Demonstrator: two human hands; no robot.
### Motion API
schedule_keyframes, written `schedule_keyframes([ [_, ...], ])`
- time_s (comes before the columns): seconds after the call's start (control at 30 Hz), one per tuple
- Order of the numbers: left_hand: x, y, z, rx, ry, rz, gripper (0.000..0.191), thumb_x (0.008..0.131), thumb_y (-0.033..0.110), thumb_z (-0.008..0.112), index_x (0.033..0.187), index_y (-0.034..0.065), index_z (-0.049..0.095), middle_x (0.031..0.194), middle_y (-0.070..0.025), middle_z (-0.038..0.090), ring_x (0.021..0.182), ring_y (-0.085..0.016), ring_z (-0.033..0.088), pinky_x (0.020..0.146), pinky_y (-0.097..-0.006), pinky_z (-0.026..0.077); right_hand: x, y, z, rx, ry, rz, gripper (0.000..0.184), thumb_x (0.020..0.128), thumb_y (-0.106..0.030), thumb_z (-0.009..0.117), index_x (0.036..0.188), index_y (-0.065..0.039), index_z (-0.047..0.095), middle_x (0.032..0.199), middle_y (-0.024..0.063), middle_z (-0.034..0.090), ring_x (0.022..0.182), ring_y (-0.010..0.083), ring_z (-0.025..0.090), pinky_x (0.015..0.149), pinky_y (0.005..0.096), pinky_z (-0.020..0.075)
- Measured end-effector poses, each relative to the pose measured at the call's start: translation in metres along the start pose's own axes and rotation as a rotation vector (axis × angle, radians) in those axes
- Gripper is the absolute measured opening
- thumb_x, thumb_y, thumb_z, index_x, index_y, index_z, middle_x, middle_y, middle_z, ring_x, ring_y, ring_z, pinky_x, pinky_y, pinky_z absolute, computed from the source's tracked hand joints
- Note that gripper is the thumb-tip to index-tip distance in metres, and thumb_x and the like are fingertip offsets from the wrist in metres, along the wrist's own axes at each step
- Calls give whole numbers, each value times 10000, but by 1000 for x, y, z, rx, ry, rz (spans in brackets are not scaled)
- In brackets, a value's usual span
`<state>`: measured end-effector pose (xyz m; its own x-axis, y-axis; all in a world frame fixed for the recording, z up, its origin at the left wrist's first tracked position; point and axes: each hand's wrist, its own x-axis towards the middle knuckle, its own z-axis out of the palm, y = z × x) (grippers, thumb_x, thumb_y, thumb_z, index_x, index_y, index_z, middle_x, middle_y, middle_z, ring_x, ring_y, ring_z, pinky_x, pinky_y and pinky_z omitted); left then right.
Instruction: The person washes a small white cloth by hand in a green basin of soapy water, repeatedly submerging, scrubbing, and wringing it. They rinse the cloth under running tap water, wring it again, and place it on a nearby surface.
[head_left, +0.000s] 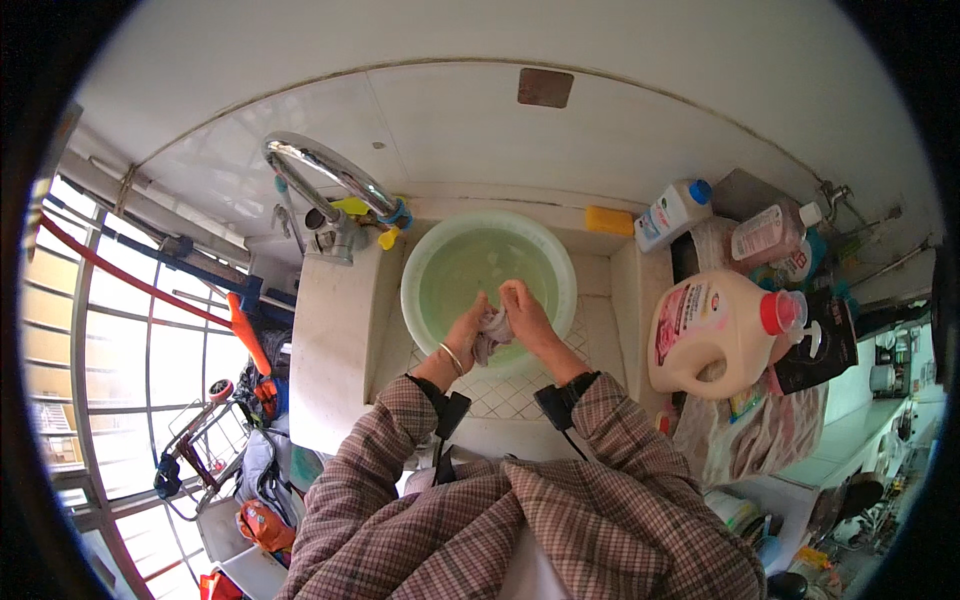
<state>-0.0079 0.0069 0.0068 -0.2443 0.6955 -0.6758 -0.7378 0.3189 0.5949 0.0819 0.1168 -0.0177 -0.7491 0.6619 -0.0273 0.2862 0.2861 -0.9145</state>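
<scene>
A round pale green plastic basin (415, 285) holding water stands in the white laundry sink (375, 315). Over its near side, both hands grip a small wet, pale pinkish cloth (493, 335). My left hand (466, 328), with a bangle at the wrist, closes on the cloth's left side. My right hand (529, 319) pinches the cloth from the right, fingers curled. The cloth is bunched between the hands, and its lower end hangs beside my left palm.
A chrome faucet (334, 169) arches at the back left. A yellow sponge (609, 221) lies on the back ledge. To the right are a white bottle with a blue cap (673, 215), a large cream detergent jug (712, 330) and a pink bottle (769, 234). A barred window (142, 337) is at left.
</scene>
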Motion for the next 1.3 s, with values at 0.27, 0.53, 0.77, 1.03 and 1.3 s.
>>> schedule_keyframes([
  [0.27, -17, 17, -8, 255, -340, 131, 434, 828, 271, 655, 1172, 47, 513, 1015, -51, 593, 894, -145, 564, 744, -262, 460, -21, -35, -46, 400, -444, 350, 469, 879, -266, 593, 1253, -12, 469, 935, 47, 587, 713, 100, 543, 622, 226, 447],
  [0.53, -31, 33, -28, 490, -249, 192, 474, 820, 49, 592, 1272, 57, 453, 1109, -63, 571, 945, -142, 556, 787, -267, 473, -20, -15, -80, 820, -453, 335, 313, 872, -153, 574, 1147, -12, 521, 949, 60, 578, 824, 147, 590, 749, 294, 510],
  [0.77, -40, 33, -4, 488, -287, 377, 495, 790, -22, 514, 1270, 89, 467, 1091, -61, 569, 902, -133, 552, 713, -247, 478, -26, -14, -60, 1018, -500, 534, 330, 856, -253, 618, 1118, -67, 545, 1023, 13, 568, 903, 104, 546, 701, 265, 475],
  [1.03, -30, 43, -26, 907, -149, 132, 470, 814, 28, 494, 1276, 85, 438, 1058, -130, 572, 853, -156, 582, 685, -258, 491, -24, -17, -57, 902, -305, 441, 307, 855, -213, 614, 1126, -86, 546, 984, 10, 548, 847, 107, 531, 654, 248, 453],
  [1.3, -30, 9, -3, -432, -156, 153, 270, 886, 149, 502, 1152, 130, 460, 973, -13, 550, 842, -144, 559, 680, -285, 493, -32, -34, -51, 559, -312, 136, 241, 823, -89, 603, 1052, -66, 533, 972, 2, 527, 874, 125, 517, 751, 258, 429],
])
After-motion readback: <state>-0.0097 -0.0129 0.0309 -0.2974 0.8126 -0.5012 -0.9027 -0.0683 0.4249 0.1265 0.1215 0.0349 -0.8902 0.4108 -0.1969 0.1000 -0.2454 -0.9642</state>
